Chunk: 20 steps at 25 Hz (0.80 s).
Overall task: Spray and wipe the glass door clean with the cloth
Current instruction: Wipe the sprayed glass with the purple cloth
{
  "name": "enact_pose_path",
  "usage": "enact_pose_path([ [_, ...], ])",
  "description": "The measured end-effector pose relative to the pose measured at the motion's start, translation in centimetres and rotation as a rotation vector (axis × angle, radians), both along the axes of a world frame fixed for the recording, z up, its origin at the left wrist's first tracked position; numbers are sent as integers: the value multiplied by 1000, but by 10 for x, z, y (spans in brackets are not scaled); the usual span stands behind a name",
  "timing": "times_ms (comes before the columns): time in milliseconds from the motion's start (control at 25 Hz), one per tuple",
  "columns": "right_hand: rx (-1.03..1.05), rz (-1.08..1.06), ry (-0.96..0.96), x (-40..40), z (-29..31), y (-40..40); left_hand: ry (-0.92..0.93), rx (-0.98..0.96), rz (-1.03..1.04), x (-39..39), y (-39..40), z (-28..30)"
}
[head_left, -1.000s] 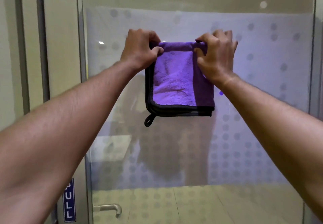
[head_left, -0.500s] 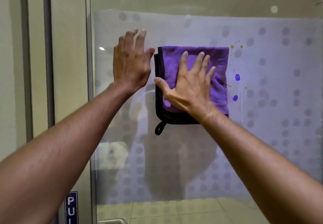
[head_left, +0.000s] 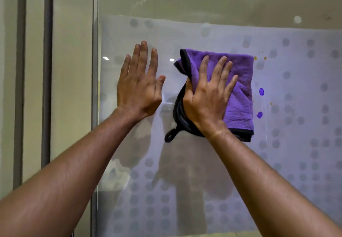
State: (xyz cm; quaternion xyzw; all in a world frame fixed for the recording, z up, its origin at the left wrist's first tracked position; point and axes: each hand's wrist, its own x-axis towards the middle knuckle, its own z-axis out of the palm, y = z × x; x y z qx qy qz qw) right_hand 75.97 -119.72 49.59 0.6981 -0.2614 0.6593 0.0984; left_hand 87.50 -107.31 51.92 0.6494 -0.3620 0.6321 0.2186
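Note:
A folded purple cloth [head_left: 240,88] with black trim and a hanging loop is pressed flat against the glass door [head_left: 203,172], which carries a frosted band with grey dots. My right hand [head_left: 209,96] lies spread on the cloth's left half, thumb hooked round its black left edge. My left hand [head_left: 138,86] is flat on the bare glass just left of the cloth, fingers apart, holding nothing. Two purple blobs [head_left: 261,91] and small yellow specks [head_left: 255,58] mark the glass right of the cloth.
The door's left edge [head_left: 95,107] meets a beige frame with dark vertical strips [head_left: 47,70]. Above the frosted band the glass is plain with faint smears. No spray bottle is in view.
My left hand let go of the cloth and went flat on the glass. My right hand spread over the cloth and shifted it right, and its thumb now grips the left edge.

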Motion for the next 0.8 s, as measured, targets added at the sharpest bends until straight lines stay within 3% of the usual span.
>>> enact_pose_path([
  [200, 1, 29, -58, 5, 51, 5, -7, 0, -2, -3, -3, -2],
  [440, -358, 95, 216, -25, -14, -19, 14, -28, -28, -7, -4, -1],
  [560, -295, 20, 181, -44, -26, -44, 45, -28, -47, -13, -7, -3],
  [720, -69, -8, -15, -36, 22, -47, 55, -16, -7, -16, -11, -5],
  [800, -77, 0, -37, -30, 33, -42, 52, -17, 12, -15, -12, -5],
])
